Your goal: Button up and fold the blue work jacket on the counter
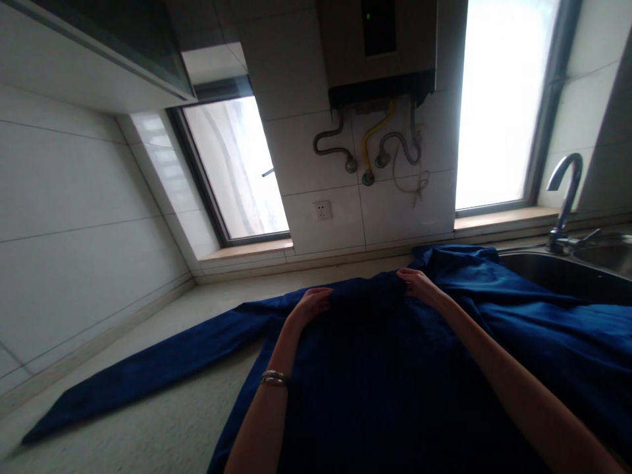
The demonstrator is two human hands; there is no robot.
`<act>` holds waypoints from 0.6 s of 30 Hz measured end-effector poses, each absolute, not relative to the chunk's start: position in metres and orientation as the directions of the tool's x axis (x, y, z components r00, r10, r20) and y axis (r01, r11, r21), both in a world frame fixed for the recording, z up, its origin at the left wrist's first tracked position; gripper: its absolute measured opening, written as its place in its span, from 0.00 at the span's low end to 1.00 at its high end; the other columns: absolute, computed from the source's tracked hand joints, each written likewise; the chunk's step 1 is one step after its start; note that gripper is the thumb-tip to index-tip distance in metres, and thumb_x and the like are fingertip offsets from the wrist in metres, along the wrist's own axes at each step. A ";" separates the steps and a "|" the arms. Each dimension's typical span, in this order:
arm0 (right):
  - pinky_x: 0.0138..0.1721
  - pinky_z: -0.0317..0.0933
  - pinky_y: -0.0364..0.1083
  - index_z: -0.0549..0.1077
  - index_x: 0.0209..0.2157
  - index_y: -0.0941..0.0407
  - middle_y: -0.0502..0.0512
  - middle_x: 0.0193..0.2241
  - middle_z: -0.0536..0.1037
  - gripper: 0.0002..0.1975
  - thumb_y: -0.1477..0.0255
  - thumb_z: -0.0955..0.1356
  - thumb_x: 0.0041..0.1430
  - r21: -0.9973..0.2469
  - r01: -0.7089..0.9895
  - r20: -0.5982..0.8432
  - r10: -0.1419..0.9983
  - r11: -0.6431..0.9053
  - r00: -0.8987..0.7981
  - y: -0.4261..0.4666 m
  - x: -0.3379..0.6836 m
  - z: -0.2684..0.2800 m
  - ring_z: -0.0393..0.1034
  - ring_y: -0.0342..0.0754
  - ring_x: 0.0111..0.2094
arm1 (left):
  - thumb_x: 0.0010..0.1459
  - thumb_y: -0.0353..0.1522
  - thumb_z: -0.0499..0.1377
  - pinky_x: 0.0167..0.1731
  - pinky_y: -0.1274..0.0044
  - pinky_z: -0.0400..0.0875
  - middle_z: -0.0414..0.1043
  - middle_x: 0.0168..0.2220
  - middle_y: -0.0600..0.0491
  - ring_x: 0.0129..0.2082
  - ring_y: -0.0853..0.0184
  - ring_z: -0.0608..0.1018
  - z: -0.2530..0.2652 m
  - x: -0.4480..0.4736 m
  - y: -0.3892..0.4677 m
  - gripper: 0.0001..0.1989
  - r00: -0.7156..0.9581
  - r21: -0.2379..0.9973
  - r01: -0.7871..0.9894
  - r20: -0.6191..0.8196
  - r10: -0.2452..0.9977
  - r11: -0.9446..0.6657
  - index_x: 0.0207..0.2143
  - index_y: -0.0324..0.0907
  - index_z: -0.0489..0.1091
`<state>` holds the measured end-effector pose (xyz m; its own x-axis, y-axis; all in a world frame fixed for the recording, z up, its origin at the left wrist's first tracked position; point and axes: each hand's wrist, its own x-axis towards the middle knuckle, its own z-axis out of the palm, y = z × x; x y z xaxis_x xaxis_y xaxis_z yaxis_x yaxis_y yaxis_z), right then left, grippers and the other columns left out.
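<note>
A dark blue long-sleeved garment (375,382), which looks like a shirt or jacket, lies spread over the countertop. One sleeve stretches straight out to the left, while the fabric on the right is bunched and runs beside the sink. My left hand (312,304), with a bracelet on its wrist, has its fingers closed on the upper edge near the left shoulder. Farther right along the same edge, my right hand (415,284) pinches the cloth by the collar area. Dim light hides the collar's details between the hands.
At the right is a steel sink (523,258) with a curved faucet (567,197). A water heater (380,46) with pipes hangs on the tiled wall, above a socket (322,210). Two windows flank it. An overhead cabinet (99,52) juts out at upper left. Pale countertop (197,415) shows under the sleeve.
</note>
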<state>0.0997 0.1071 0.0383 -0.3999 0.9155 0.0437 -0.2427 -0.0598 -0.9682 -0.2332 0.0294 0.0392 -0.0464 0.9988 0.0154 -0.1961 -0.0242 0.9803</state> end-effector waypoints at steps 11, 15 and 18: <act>0.26 0.64 0.40 0.71 0.30 0.55 0.46 0.24 0.75 0.09 0.68 0.71 0.46 -0.922 -0.366 -0.002 0.947 -0.126 -0.322 0.109 0.095 0.037 0.69 0.41 0.24 | 0.45 0.45 0.65 0.28 0.74 0.73 0.76 0.28 0.45 0.28 0.62 0.79 0.048 -0.237 0.005 0.22 0.263 0.912 0.394 -0.229 0.937 0.112 0.34 0.35 0.71; 0.24 0.63 0.39 0.70 0.29 0.56 0.46 0.22 0.73 0.05 0.71 0.69 0.49 -0.904 -0.397 -0.028 0.949 -0.159 -0.315 0.106 0.092 0.039 0.67 0.40 0.22 | 0.45 0.44 0.65 0.29 0.73 0.73 0.76 0.30 0.46 0.30 0.61 0.79 0.045 -0.233 0.013 0.22 0.109 0.946 0.320 -0.089 0.990 0.050 0.36 0.36 0.71; 0.23 0.62 0.38 0.70 0.29 0.57 0.47 0.22 0.73 0.02 0.73 0.68 0.51 -0.887 -0.424 -0.057 0.953 -0.185 -0.298 0.105 0.089 0.040 0.67 0.39 0.22 | 0.43 0.42 0.67 0.30 0.73 0.73 0.76 0.31 0.46 0.31 0.61 0.79 0.044 -0.233 0.014 0.23 0.112 0.955 0.290 -0.101 0.988 0.065 0.38 0.36 0.72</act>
